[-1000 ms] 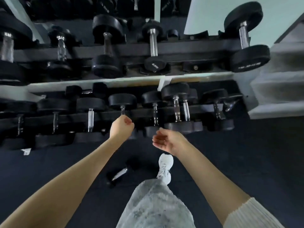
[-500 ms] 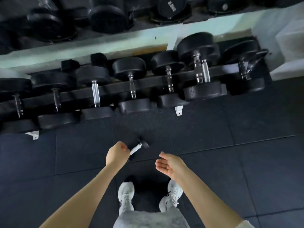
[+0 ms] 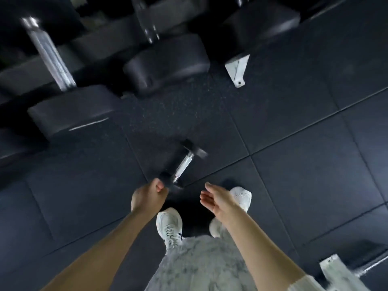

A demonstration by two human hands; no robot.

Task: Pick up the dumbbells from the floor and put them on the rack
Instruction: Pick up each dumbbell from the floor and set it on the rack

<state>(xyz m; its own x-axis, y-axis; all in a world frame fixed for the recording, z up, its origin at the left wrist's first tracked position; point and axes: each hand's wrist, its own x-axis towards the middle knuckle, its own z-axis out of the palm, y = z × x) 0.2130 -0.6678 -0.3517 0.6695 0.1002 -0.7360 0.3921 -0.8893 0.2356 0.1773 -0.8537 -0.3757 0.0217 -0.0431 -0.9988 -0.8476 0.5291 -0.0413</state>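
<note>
A small dumbbell point(image 3: 183, 164) with a chrome handle and black heads lies at an angle on the dark rubber floor, in front of the rack point(image 3: 31, 74). My left hand point(image 3: 148, 199) is curled, with its thumb and fingertips at the dumbbell's near head; whether it grips the head is unclear. To the right, apart from the dumbbell, my right hand point(image 3: 218, 199) hovers with fingers spread and nothing in it. The rack's lower row holds large black dumbbells point(image 3: 168, 64) across the top of the view.
The rack's white foot bracket point(image 3: 237, 69) sits on the floor at the upper right. My white shoes point(image 3: 170, 225) stand just behind the dumbbell. Another white bracket with a metal bar point(image 3: 336, 271) shows at the bottom right. Black floor tiles spread to the right.
The view has dropped much closer to the floor. My left hand has reached the small dumbbell's near head. The right hand stays open beside it.
</note>
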